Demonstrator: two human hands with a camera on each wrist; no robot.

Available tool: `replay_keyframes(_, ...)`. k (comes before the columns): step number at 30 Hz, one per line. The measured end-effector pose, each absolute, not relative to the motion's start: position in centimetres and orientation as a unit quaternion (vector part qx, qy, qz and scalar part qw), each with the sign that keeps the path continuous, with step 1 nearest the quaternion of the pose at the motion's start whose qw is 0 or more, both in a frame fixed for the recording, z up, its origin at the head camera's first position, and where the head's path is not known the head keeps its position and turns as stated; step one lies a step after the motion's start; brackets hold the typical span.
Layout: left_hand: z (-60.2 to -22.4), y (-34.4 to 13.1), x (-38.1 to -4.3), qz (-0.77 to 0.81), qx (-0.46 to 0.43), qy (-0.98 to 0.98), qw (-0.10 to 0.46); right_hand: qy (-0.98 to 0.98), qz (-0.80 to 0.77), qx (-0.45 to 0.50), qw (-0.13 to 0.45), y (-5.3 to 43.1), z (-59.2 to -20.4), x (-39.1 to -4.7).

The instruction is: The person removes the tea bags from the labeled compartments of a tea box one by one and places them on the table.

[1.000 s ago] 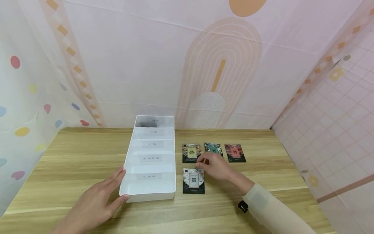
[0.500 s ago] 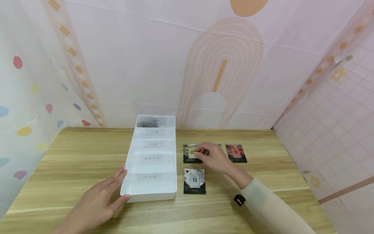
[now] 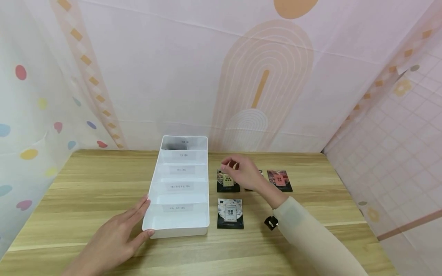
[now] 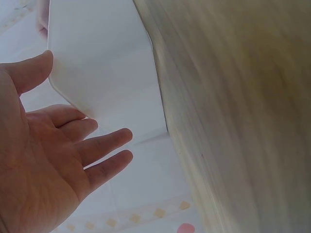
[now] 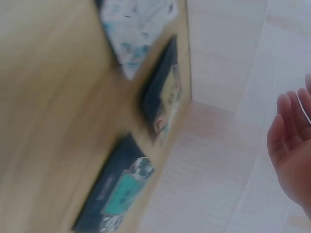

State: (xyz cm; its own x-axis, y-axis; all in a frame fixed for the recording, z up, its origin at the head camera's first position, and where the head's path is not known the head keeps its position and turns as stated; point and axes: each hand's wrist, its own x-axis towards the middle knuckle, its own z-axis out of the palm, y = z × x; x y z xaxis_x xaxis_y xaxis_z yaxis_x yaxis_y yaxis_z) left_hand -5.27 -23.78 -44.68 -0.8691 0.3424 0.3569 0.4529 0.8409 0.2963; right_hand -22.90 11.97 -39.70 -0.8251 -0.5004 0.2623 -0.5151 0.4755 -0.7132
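Note:
A long white divided box point(image 3: 181, 232) with labelled compartments stands on the table. My left hand point(image 3: 110, 237) rests at its near left corner, thumb against the front wall and extended fingers along the side; in the left wrist view those fingers point(image 4: 104, 145) are spread. My right hand point(image 3: 243, 172) hovers over the packets, fingers loosely bent, holding nothing. Beneath it lie a yellow-labelled packet point(image 3: 228, 184) and a green-labelled packet point(image 5: 116, 189), the latter mostly hidden in the head view. A red-labelled packet point(image 3: 280, 181) lies right of them, a white-patterned packet point(image 3: 230, 213) nearer.
Something dark point(image 3: 175, 146) shows in the box's farthest compartment. Behind the wooden table point(image 3: 103, 180) hangs a patterned cloth point(image 3: 165, 76), with more printed sheeting at both sides.
My right hand has moved left and away from me, from beside the green-labelled packet to above the yellow-labelled one's far edge. My left hand and the box stay put.

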Motion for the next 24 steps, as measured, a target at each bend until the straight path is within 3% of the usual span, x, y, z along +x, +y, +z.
replay_keyframes(6,-44.7,-23.8,-5.3,-0.188,-0.21,-0.948,0.148,-0.849,0.424,0.313,0.03,10.3,-39.0,-24.4)
replay_keyframes(24,-44.7,-23.8,-5.0,-0.188,-0.207,-0.949,0.143,-0.851,0.423,0.309,0.017,6.1,-37.9,-26.5)
